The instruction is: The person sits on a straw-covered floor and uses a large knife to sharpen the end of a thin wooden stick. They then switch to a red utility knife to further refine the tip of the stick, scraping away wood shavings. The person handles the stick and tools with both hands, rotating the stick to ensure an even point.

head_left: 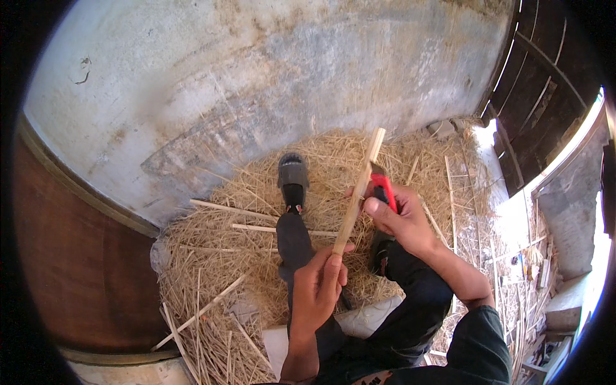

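Observation:
My left hand (316,285) is closed round the lower end of a pale strip of split bamboo or wood (357,196), which slants up and away to the right. A red and black utility knife (385,190) is in my right hand (404,218), fingers wrapped round its handle and thumb pressed along it. Its dark blade meets the right side of the strip, below the upper end. The right fingertips pass behind the strip and are partly hidden.
Wood shavings and straw-like slivers (244,269) cover the floor, with several loose strips (234,208) among them. A stained wall (289,77) stands ahead. On the left is a brown panel (90,256); dark planks (545,83) are at the right. My sandalled foot (292,170) rests on the shavings.

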A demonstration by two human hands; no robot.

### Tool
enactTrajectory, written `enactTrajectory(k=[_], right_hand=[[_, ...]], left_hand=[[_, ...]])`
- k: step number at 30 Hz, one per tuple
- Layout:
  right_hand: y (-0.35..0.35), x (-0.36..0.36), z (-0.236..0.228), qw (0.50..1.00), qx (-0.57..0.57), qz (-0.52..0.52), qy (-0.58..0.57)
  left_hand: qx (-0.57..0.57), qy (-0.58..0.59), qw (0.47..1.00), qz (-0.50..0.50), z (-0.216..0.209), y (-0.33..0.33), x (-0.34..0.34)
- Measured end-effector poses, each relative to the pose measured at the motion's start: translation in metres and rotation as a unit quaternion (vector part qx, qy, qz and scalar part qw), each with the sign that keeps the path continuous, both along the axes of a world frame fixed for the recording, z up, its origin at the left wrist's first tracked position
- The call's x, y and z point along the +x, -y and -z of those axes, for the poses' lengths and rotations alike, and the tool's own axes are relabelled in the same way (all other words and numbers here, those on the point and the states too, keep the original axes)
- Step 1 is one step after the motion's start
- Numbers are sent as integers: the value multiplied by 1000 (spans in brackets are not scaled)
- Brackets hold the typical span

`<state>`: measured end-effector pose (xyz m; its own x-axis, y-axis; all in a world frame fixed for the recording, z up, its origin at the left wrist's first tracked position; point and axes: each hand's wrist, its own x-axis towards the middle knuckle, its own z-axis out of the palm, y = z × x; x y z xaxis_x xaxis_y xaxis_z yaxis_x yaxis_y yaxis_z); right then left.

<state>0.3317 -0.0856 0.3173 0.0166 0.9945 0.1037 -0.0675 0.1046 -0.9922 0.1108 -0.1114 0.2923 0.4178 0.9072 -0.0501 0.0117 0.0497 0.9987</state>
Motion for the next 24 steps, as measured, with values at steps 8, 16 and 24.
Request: enactTrajectory(k=[8, 16, 24], right_hand=[[3, 10, -1, 982, 116, 130, 69], [7, 9, -6, 982, 76, 106, 140], [9, 9, -3, 981, 161, 79, 74]], left_hand=[[138, -18, 983, -119, 13, 5, 7], [147, -23, 981, -122, 13, 8, 14], [82, -32, 992, -88, 1, 11, 14]])
